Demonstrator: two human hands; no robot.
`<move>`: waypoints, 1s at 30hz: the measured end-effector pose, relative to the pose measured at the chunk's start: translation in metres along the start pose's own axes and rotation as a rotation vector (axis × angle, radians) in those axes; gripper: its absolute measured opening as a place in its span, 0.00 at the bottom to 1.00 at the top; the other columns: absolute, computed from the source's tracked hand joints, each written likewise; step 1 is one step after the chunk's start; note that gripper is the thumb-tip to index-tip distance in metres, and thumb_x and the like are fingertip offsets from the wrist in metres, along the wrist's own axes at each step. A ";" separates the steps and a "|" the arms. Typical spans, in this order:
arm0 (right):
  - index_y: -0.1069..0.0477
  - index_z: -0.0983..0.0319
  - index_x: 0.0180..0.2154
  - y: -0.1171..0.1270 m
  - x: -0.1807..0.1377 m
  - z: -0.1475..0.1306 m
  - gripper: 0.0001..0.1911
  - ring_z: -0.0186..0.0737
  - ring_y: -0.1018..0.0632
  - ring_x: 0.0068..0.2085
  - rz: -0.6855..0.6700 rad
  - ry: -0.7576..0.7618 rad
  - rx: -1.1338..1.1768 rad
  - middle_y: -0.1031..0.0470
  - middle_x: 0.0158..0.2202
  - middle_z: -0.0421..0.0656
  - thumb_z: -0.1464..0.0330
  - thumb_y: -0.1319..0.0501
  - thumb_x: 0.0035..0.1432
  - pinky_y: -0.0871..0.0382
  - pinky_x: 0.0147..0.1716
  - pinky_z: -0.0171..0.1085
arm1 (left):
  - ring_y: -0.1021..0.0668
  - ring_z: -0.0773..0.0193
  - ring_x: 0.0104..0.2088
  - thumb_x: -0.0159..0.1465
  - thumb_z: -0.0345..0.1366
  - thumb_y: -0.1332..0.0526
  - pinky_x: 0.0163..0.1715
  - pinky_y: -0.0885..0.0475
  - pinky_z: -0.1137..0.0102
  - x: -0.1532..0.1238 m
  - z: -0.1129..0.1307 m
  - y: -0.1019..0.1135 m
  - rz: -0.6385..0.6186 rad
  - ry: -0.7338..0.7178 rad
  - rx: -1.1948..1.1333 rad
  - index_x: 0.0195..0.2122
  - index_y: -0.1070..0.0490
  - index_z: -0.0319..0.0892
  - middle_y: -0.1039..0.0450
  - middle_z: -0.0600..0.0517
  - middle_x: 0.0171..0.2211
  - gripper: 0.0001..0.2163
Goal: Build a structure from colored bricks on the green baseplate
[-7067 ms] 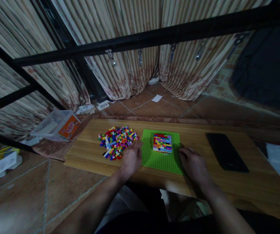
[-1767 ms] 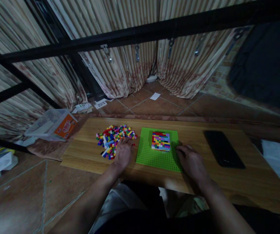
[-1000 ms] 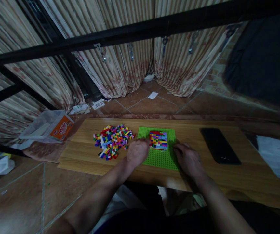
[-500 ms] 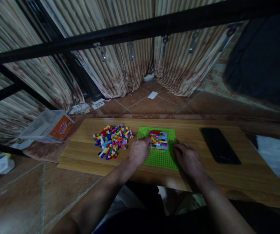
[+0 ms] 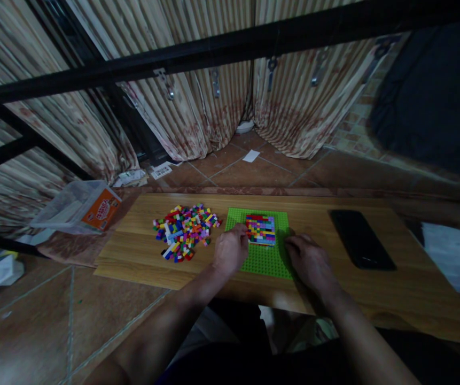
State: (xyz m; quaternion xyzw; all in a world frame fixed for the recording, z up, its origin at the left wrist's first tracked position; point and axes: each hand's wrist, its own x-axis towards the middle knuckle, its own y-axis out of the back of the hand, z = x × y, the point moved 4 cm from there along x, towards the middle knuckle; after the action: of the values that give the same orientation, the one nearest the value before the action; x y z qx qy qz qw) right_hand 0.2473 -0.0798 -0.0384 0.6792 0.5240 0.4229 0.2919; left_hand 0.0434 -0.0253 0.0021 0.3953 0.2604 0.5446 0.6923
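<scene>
One squarish, many-coloured brick block [image 5: 260, 230] sits on one green baseplate [image 5: 267, 262] between one left hand [image 5: 232, 248] and one right hand [image 5: 309, 259] (I cannot tell either's grip).

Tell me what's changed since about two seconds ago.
The left hand moved right, from the loose brick pile to the left edge of the brick block; whether it grips a brick is unclear. The right hand stayed by the right edge of the green baseplate; the black flat object stayed put.
</scene>
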 end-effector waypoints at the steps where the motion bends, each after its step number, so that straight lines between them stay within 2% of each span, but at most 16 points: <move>1: 0.25 0.61 0.38 0.000 0.000 0.000 0.13 0.43 0.23 0.36 -0.004 0.000 -0.001 0.24 0.38 0.47 0.68 0.48 0.61 0.30 0.38 0.41 | 0.19 0.63 0.36 0.62 0.28 0.45 0.39 0.26 0.70 0.000 0.000 0.000 0.012 0.014 -0.024 0.42 0.27 0.43 0.20 0.51 0.36 0.11; 8: 0.25 0.62 0.38 0.003 0.000 -0.005 0.13 0.43 0.23 0.36 0.010 -0.004 -0.008 0.24 0.38 0.47 0.68 0.48 0.61 0.29 0.40 0.41 | 0.19 0.64 0.35 0.58 0.28 0.39 0.38 0.25 0.71 0.006 -0.012 -0.007 0.085 0.148 -0.308 0.37 0.27 0.41 0.20 0.51 0.35 0.06; 13: 0.25 0.61 0.39 0.001 0.000 -0.003 0.13 0.43 0.23 0.37 0.014 0.009 0.006 0.24 0.40 0.47 0.69 0.48 0.61 0.29 0.40 0.41 | 0.19 0.66 0.34 0.55 0.26 0.36 0.36 0.25 0.72 0.015 -0.023 -0.016 0.028 0.263 -0.507 0.34 0.27 0.39 0.21 0.51 0.32 0.06; 21: 0.25 0.60 0.38 -0.002 0.000 0.002 0.12 0.43 0.23 0.35 0.001 0.011 -0.008 0.24 0.37 0.46 0.67 0.48 0.61 0.30 0.36 0.40 | 0.20 0.67 0.32 0.53 0.27 0.36 0.34 0.26 0.73 0.019 -0.025 -0.019 -0.001 0.289 -0.507 0.34 0.25 0.39 0.20 0.52 0.32 0.07; 30: 0.25 0.61 0.39 -0.001 -0.001 -0.001 0.13 0.44 0.23 0.35 -0.010 -0.009 -0.027 0.24 0.38 0.47 0.67 0.48 0.62 0.30 0.37 0.41 | 0.20 0.67 0.33 0.54 0.27 0.36 0.34 0.25 0.73 0.019 -0.029 -0.023 0.003 0.265 -0.535 0.34 0.26 0.38 0.21 0.52 0.31 0.06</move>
State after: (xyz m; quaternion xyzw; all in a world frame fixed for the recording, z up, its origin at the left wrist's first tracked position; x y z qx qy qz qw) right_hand 0.2460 -0.0802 -0.0391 0.6744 0.5205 0.4253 0.3055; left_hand 0.0381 -0.0013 -0.0319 0.1246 0.1950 0.6417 0.7312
